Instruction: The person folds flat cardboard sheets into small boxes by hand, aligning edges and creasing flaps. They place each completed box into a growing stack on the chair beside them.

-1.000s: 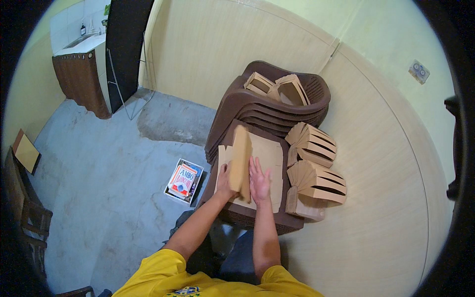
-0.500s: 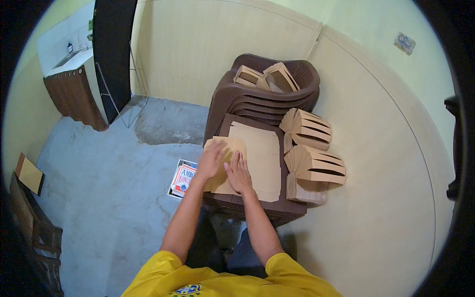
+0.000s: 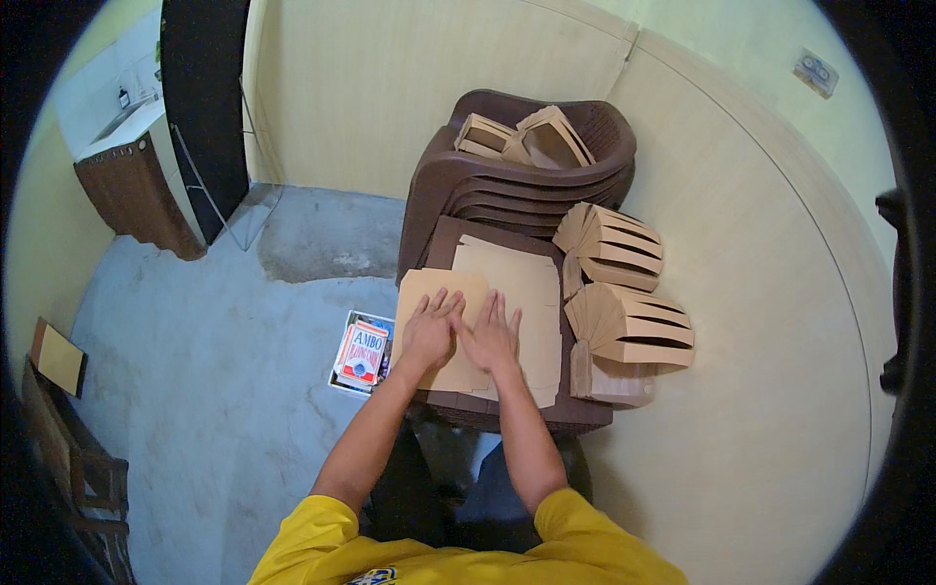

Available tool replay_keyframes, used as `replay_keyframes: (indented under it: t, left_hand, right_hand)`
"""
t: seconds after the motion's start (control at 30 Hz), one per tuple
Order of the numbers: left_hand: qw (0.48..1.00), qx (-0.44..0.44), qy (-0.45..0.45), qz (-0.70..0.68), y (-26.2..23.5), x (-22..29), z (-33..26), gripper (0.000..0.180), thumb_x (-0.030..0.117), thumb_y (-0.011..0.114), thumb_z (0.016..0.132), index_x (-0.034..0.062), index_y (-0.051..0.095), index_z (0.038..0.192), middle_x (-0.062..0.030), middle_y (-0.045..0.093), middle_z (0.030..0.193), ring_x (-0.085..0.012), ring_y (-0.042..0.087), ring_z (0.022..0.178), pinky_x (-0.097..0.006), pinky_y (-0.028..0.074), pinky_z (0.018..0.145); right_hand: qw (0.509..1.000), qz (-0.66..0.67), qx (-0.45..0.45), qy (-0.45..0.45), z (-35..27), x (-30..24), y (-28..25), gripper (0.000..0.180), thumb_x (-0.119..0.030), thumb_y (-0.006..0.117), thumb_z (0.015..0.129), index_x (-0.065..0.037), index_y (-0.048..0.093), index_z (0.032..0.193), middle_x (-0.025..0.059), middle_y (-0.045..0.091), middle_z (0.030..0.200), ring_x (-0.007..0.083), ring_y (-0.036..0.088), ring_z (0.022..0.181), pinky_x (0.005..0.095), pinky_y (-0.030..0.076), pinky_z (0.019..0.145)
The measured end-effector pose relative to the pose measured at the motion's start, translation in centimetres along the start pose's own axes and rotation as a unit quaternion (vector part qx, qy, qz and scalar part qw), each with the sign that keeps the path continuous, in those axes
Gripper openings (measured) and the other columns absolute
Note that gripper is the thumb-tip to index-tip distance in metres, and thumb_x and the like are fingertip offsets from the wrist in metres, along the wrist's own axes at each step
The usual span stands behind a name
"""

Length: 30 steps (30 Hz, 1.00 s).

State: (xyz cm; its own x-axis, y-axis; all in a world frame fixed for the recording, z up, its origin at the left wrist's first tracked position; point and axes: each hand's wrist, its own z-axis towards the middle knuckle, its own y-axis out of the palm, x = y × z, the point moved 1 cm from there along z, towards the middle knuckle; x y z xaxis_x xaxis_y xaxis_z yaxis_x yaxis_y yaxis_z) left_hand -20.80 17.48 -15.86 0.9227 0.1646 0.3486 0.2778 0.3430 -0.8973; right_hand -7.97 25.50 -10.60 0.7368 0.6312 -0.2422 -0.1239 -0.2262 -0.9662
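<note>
My left hand (image 3: 429, 333) lies flat, fingers spread, on a tan paper sheet (image 3: 421, 292) that looks folded or flap-edged. Beside it, thumbs almost meeting, my right hand (image 3: 490, 336) presses flat near that sheet's right edge. Under and to the right lies a larger tan paper sheet (image 3: 534, 322) with notched edges. Both rest on the seat of a stack of brown plastic chairs (image 3: 444, 237). Neither hand grips anything.
Folded brown paper pieces stand fanned on the right, one farther (image 3: 614, 244) and one nearer (image 3: 634, 327). More paper pieces (image 3: 526, 141) lie at the chair's back. A white box (image 3: 338, 378) with packets sits on the floor at left. A pale wall (image 3: 751, 322) runs along the right.
My left hand, blurred before, has come right and down to lie flat beside the right hand. My right hand has shifted slightly right. The whole view has moved a little.
</note>
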Motion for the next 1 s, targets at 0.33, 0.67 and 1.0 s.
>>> replay_keyframes:
  t: [0.33, 0.67, 1.0]
  left_hand:
    - [0.999, -0.01, -0.036, 0.02, -0.4, 0.8, 0.0, 0.055, 0.024, 0.048, 0.111, 0.0136, 0.05, 0.164, -0.0023, 0.044, 0.174, -0.0269, 0.031, 0.165, -0.049, 0.021, 0.136]
    - [0.998, -0.054, 0.003, 0.027, -0.3, 0.0, 0.4, 0.054, 0.027, 0.048, 0.112, 0.014, 0.049, 0.165, -0.0014, 0.042, 0.175, -0.0303, 0.031, 0.165, -0.054, 0.021, 0.135]
    - [0.999, -0.052, -0.009, 0.007, -0.8, 0.1, 0.3, 0.052, 0.025, 0.048, 0.111, 0.0159, 0.053, 0.162, -0.0033, 0.048, 0.171, -0.0317, 0.033, 0.164, -0.056, 0.02, 0.135]
  right_hand:
    - [0.995, -0.081, 0.013, -0.058, -7.7, 1.0, 0.6, 0.122, -0.087, 0.033, 0.101, 0.01, 0.01, 0.171, 0.0244, 0.017, 0.181, 0.0316, 0.012, 0.17, 0.0624, 0.004, 0.135]
    - [0.992, -0.114, 0.025, -0.04, -12.7, -0.5, 0.9, 0.127, -0.092, 0.028, 0.097, 0.009, 0.015, 0.171, 0.022, 0.022, 0.181, 0.0298, 0.016, 0.17, 0.0612, 0.003, 0.135]
    - [0.996, 0.001, -0.081, 0.04, 3.9, -0.7, -2.0, 0.119, -0.09, 0.021, 0.1, 0.002, 0.009, 0.174, 0.0143, 0.011, 0.185, 0.0256, 0.007, 0.171, 0.0607, -0.003, 0.135]
